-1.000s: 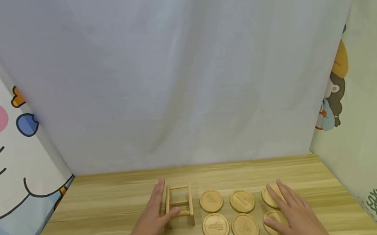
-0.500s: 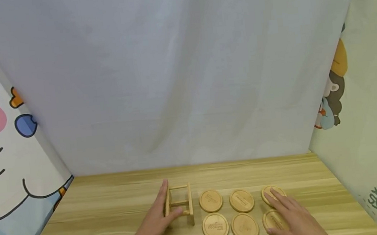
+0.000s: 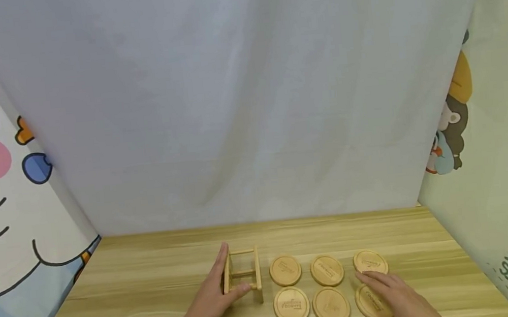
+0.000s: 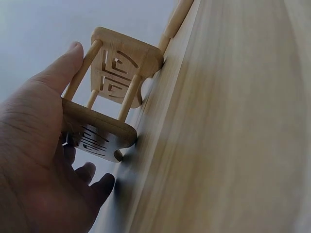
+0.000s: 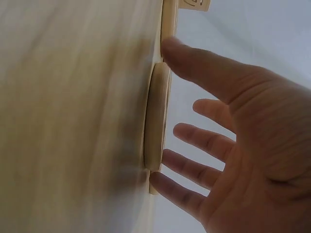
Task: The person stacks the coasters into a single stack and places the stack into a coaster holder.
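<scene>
Barely begun, it seems: six coasters [image 3: 331, 306] lie unracked near the counter [image 3: 154, 270] front edge; left hand [image 3: 214, 292] fingers hold the rack [image 4: 130, 97], right hand [image 3: 398, 297] fingers spread wide.

Rack [image 4: 130, 98], coasters [image 3: 331, 306]: smooth wood; tabletop [image 3: 154, 270]: wood-grained; backdrop [image 3: 239, 98]: matt cloth.

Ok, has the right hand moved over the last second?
Yes, nearer the person: in the head view, the right hand now covers much less of the rightmost far-row coaster.

The right hand [image 3: 398, 300] has drawn back; the far-right coaster [image 3: 371, 261] now shows almost whole.
</scene>
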The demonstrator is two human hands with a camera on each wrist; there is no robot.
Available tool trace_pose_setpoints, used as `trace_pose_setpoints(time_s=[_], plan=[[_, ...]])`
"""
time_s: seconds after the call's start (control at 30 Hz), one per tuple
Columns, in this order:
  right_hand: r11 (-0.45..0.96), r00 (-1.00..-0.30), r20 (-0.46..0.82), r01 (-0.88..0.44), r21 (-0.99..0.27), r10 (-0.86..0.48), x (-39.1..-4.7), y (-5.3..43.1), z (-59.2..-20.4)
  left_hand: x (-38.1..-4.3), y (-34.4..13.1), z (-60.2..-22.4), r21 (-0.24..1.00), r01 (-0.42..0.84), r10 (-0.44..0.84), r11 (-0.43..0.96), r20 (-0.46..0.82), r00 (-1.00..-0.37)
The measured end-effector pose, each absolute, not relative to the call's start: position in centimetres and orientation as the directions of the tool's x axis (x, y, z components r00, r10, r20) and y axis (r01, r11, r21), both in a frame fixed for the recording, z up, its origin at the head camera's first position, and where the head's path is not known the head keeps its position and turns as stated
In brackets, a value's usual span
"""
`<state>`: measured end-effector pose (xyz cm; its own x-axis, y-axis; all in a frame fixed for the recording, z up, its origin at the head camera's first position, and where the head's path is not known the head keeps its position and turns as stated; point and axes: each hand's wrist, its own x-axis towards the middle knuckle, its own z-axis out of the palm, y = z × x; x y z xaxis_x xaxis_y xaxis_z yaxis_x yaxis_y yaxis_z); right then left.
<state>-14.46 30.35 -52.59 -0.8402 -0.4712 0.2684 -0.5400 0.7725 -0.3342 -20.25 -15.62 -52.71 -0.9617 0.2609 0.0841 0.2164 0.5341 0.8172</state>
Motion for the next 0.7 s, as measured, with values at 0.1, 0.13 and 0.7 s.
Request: trace_pose_setpoints(time_s=[0.1, 0.13, 0.7], plan=[[0.764, -0.826, 0.281, -0.560, -0.319, -0.488, -14.72, 30.67, -53.07, -20.30, -15.66, -52.84, 0.829, 0.214, 0.255, 0.516, 0.089, -0.963], [0.760, -0.822, 0.287, -0.566, -0.320, -0.492, -14.80, 30.76, -53.20, -20.35, -15.68, -52.90, 0.834, 0.211, 0.253, 0.509, 0.090, -0.963], [0.731, -0.811, 0.267, -0.585, -0.353, -0.520, -15.38, 31.32, -53.49, -20.68, -15.58, -53.29, 0.865, 0.191, 0.227, 0.464, 0.093, -0.969]])
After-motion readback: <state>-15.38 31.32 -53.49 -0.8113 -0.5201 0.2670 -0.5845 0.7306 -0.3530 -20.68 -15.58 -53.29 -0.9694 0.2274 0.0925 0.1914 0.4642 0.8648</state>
